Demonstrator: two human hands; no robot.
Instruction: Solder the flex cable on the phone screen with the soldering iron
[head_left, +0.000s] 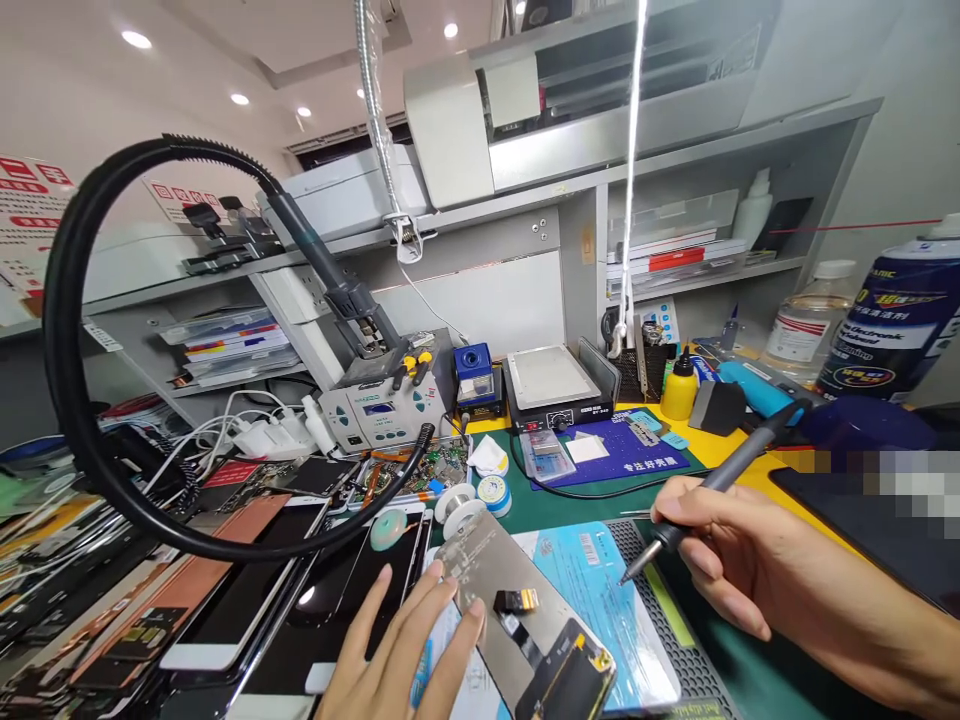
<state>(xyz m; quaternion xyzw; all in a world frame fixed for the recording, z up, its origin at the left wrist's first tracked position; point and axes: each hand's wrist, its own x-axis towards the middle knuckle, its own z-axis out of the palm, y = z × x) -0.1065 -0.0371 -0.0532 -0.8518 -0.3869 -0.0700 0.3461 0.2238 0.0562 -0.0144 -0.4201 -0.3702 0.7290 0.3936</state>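
My left hand (409, 635) lies with its fingers spread, the fingertips touching the edge of a phone screen assembly (491, 575) that rests metal back up. A short flex cable with a gold connector (517, 601) stands out from its back. Under the assembly is a light-blue card or box (637, 640). In my right hand (742, 545) is a grey pen-shaped soldering iron (720, 480), gripped like a pen. Its pointed tip is over the blue card, right of the screen assembly; whether it touches the card I cannot tell. A thin metal tip (634, 514) shows beside my right fingers.
Several phones and screens (240, 590) crowd the left, under a looping black hose (56, 330). Behind are a rework station (397, 405), a heating plate (555, 375) and solder spools (459, 510). At right stand a yellow bottle (679, 388) and a spray can (892, 310).
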